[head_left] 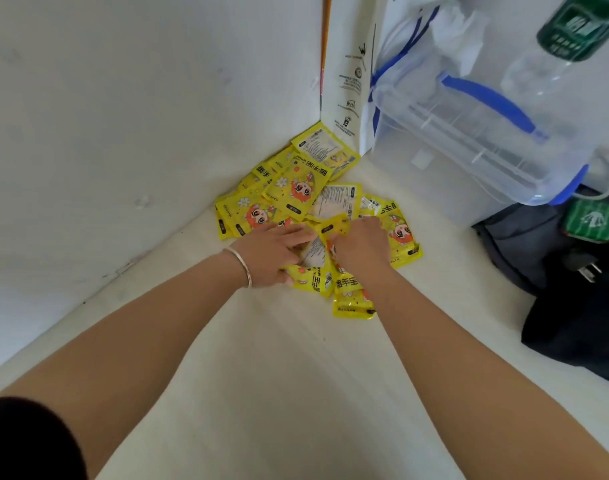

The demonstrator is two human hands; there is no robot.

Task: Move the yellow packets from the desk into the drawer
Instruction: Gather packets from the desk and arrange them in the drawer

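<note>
Several yellow packets [296,188] with a cartoon print lie in a loose pile on the white desk [279,375], pushed into the corner by the wall. My left hand [268,254], with a thin bracelet on the wrist, rests on the near packets with its fingers around a bunch of them. My right hand [360,245] is closed on packets beside it. Both hands meet over the front of the pile. One packet [353,306] lies nearest to me, partly under my right wrist. No drawer is in view.
A clear plastic box with blue handles [476,133] stands at the back right, with a bottle [573,36] above it. A dark bag [573,289] with a green tag and a plug lies at the right. A white wall [123,133] bounds the left.
</note>
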